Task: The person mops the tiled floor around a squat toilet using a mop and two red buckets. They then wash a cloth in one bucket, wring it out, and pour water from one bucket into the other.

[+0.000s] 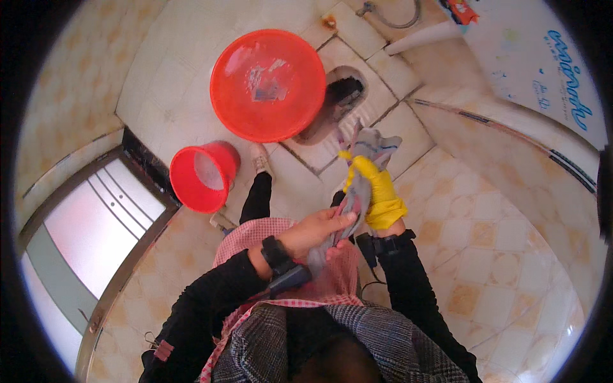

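A damp-looking grey cloth (360,194) with dark stripes and pinkish patches is bunched lengthwise in front of my apron. My left hand (316,232), bare, grips its lower part between thumb and fingers. Higher up, my right hand (378,191) wears a yellow rubber glove and is closed around the same cloth. The cloth's loose upper end (376,143) fans out beyond the glove, over the tiled floor by a squat toilet. Some blur covers the glove's fingertips.
A wide red plastic basin (258,117) overlaps the edge of the squat toilet (359,74). Left of my foot is a red bucket (179,177) with something whitish inside. A framed door (107,206) stands at left, tiled walls around. A white panel bearing writing (522,62) is at upper right.
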`<state>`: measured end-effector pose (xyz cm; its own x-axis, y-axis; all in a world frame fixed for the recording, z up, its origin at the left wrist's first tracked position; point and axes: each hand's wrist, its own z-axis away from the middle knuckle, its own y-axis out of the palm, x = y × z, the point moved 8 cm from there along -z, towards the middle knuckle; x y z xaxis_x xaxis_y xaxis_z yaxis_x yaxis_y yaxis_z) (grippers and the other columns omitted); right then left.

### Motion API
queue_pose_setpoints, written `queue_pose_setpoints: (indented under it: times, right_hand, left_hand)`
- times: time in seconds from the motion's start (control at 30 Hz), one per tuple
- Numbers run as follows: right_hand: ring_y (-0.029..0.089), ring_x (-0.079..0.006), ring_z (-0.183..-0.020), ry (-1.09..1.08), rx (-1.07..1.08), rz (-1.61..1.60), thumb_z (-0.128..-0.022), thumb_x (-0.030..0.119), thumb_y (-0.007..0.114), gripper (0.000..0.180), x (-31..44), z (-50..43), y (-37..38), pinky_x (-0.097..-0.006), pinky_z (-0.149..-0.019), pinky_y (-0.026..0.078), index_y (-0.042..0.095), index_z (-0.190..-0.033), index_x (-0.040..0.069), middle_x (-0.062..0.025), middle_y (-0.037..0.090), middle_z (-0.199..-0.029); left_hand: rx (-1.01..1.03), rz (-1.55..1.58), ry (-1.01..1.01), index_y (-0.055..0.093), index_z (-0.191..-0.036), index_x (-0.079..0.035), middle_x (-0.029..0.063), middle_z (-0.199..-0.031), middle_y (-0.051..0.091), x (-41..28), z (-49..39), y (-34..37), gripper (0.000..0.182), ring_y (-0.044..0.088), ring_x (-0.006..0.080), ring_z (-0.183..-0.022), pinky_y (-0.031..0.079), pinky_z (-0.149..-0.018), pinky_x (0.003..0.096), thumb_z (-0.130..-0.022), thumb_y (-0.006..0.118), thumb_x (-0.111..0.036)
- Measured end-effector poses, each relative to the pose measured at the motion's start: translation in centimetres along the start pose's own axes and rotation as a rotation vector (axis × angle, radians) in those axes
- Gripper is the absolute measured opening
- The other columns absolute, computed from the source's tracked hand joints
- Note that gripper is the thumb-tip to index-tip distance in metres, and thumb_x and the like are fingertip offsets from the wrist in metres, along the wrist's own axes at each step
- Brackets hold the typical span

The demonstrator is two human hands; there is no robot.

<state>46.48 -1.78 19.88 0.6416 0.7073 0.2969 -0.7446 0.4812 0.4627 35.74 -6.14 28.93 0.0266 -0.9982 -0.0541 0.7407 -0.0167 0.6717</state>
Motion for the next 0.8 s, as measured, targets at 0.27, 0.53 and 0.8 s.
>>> queue_pose_setpoints:
  times: [0.27, 0.53, 0.8]
  right_hand:
    - [0.060, -0.0419, -0.084, -0.231, -0.383, 1.471, -0.083, 0.042, 0.063, 0.042, 6.8, -1.8, 0.3, -0.0410, -0.068, 0.049, 0.065, -0.098, 0.003, -0.0251, 0.063, -0.083]
    - [0.058, -0.0272, -0.108, -0.424, 0.226, 0.230, -0.090, 0.049, 0.053, 0.056, 8.4, 9.0, 1.9, -0.0371, -0.086, 0.047, 0.052, -0.127, 0.008, -0.0130, 0.059, -0.121]
    - [0.059, -0.0220, -0.102, -0.196, 0.475, -0.566, -0.093, 0.044, 0.051, 0.056, 5.6, 9.8, 9.5, -0.0356, -0.086, 0.047, 0.044, -0.135, 0.008, -0.0084, 0.060, -0.116]
  left_hand:
    - [-0.390, -1.242, 0.409, 0.039, -0.117, 0.004, 0.0278, -0.079, 0.061, -6.0, -3.8, 0.0, 0.057, 0.061, 0.0438, -0.069, 0.049, -0.063, 0.0477, -0.091, 0.052, -0.045]
    - [0.259, 0.210, 0.101, 0.040, -0.127, -0.006, 0.0029, -0.061, 0.046, -5.9, 2.1, 4.6, 0.051, 0.040, 0.0122, -0.040, 0.035, -0.042, 0.0262, -0.097, 0.038, -0.047]
    - [0.769, 0.695, 0.016, 0.032, -0.140, -0.011, -0.0024, -0.060, 0.040, -3.7, 7.0, 12.0, 0.058, 0.035, 0.0065, -0.038, 0.030, -0.037, 0.0222, -0.098, 0.032, -0.052]
